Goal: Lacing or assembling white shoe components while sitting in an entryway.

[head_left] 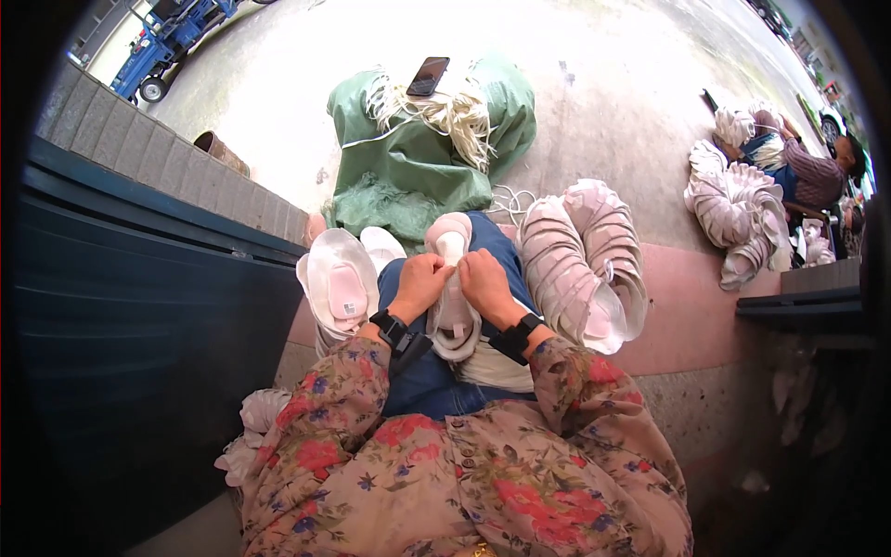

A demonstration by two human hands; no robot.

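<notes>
A pale pink and white shoe point(453, 320) lies lengthwise on my lap, its toe pointing away from me. Over the middle of it, at the lacing area below the white tongue, my two hands meet with their fingertips almost touching. My left hand point(422, 284) pinches from the left side. From the right, my right hand point(488, 290) is closed in a similar pinch. Whatever thin thing is between the fingertips is too small to make out. Cream-white laces point(469, 125) hang in a bundle over a green sack-covered heap point(408, 176) beyond my knees.
Nested shoes stand in curved rows point(580, 260) right of my legs; more shoes point(342, 283) are stacked at the left. A phone point(428, 76) rests on the laces. Left is a dark blue panel point(139, 343). Another person point(817, 172) sits at far right beside a shoe pile point(742, 204).
</notes>
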